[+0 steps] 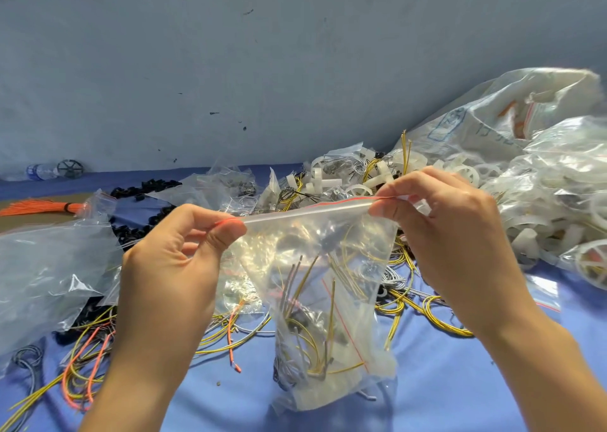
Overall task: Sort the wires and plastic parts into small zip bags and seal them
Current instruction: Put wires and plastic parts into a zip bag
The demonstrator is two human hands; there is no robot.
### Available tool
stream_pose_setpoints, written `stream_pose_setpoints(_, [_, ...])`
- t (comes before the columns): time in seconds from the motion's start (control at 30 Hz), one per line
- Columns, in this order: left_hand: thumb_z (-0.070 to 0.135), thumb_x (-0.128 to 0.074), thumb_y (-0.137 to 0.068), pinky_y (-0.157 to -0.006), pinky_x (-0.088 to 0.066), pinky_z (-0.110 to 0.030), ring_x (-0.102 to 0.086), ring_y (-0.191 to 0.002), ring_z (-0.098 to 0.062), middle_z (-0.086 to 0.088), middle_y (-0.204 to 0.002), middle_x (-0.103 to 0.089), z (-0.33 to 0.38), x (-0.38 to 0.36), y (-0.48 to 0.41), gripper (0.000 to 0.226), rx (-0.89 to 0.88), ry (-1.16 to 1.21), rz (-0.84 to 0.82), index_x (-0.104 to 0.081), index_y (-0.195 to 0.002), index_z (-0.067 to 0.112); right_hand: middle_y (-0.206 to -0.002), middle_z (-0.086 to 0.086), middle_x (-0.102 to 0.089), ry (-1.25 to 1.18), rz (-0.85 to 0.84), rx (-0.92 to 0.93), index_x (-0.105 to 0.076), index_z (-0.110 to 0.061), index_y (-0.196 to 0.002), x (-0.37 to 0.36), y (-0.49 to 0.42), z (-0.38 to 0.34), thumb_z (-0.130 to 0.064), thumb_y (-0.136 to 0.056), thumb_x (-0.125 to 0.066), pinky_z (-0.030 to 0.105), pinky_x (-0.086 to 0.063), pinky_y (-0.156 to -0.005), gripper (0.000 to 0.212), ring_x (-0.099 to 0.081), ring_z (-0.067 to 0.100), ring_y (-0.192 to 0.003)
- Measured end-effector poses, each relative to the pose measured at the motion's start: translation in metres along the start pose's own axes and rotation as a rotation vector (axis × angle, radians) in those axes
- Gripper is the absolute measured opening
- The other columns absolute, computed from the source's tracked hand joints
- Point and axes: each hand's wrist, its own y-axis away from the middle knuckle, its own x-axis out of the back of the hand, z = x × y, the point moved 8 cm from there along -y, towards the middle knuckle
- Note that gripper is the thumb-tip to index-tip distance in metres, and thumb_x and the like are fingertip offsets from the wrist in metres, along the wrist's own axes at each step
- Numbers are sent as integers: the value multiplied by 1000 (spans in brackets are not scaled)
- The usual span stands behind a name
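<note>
Zip bag [315,267] hangs pinched between left hand [170,264] and right hand [450,231].

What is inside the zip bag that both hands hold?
Yellow and grey wires, and a white part at the bottom. Glare on the zip bag hides its upper part.

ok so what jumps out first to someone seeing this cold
The clear zip bag of yellow and grey wires, held up at centre, with the left hand and right hand pinching the ends of its red-lined top. Next, the heap of white plastic parts behind it to the right, and loose wires on the blue cloth lower left.
</note>
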Motion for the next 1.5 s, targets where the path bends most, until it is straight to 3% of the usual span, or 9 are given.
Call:
stream_pose_setpoints(0.27, [48,-66,-82,-60,-43,-13,-60,-69,0,20,-77,-67,-2,4,-2,8,23,-61,-3,-65,-81,40,-78,-17,-62,-34,49,-95,-69,-29,-80,9,3,6,-59,-75,-63,38,-50,-69,31,-57,9,-78])
stream_pose_setpoints(0.47, [62,-61,-83,-79,-43,-29,-54,-99,5,25,-102,-62,43,-14,1,26,-195,-229,-171,-63,-96,40,-85,-19,-60,-138,31,13,-69,-25,-87,-2,3,-17,-33,-88,-66,6,-37,-71,9,-54,-5,-79])
stream_pose_setpoints(0.67, [42,-56,-91,-81,-49,-45,-64,-86,-15,15,-88,-67,81,-42,13,19,-368,-218,-174,-69,-94,28,-87,-17,-59,-176,3,111,-64,-26,-89,-15,8,-43,-32,-93,-62,24,-43,-74,8,-56,6,-79])
stream_pose_setpoints(0.8, [43,-55,-90,-78,-47,-42,-60,-78,-17,16,-81,-64,72,-42,12,19,-345,-277,-124,-68,-90,29,-87,-15,-61,-148,32,44,-60,-27,-87,-13,6,-30,-30,-92,-60,29,-44,-74,6,-57,7,-81])
stream_pose_setpoints(0.97, [45,-55,-88,-79,-47,-43,-58,-78,-21,20,-79,-58,49,-25,4,20,-305,-302,-88,-68,-89,30,-86,-15,-65,-121,31,-58,-60,-29,-85,-7,3,0,-28,-87,-59,10,-38,-68,2,-56,-2,-78])
stream_pose_setpoints(1.17, [45,-62,-89,-56,-41,-28,-54,-67,2,18,-73,-62,2,2,-6,7,-151,-281,-8,-63,-89,39,-83,-16,-64,-107,37,-100,-63,-24,-85,-10,6,10,-21,-89,-64,9,-36,-64,6,-56,-5,-76])
stream_pose_setpoints(1.3, [68,-49,-83,-74,-50,-36,-62,-78,-12,15,-79,-67,-44,41,-15,28,51,-188,128,-64,-87,45,-70,-16,-65,-237,117,-301,-60,-34,-79,0,7,40,-34,-92,-64,24,-40,-59,13,-57,3,-62])
stream_pose_setpoints(1.37, [87,-52,-66,-83,-53,-40,-66,-83,-13,15,-87,-71,-63,22,-10,55,194,10,-30,-68,-92,42,-72,-18,-66,-324,115,-353,-61,-34,-80,0,7,50,-38,-93,-63,26,-41,-60,13,-57,4,-62])
stream_pose_setpoints(1.5, [89,-71,-19,-106,-42,-48,-60,-111,-8,11,-124,-64,-82,-84,41,128,526,260,-688,-54,-128,25,-79,-10,-68,-418,74,-363,-63,-27,-84,-13,9,49,-32,-93,-64,26,-47,-69,10,-64,13,-75])
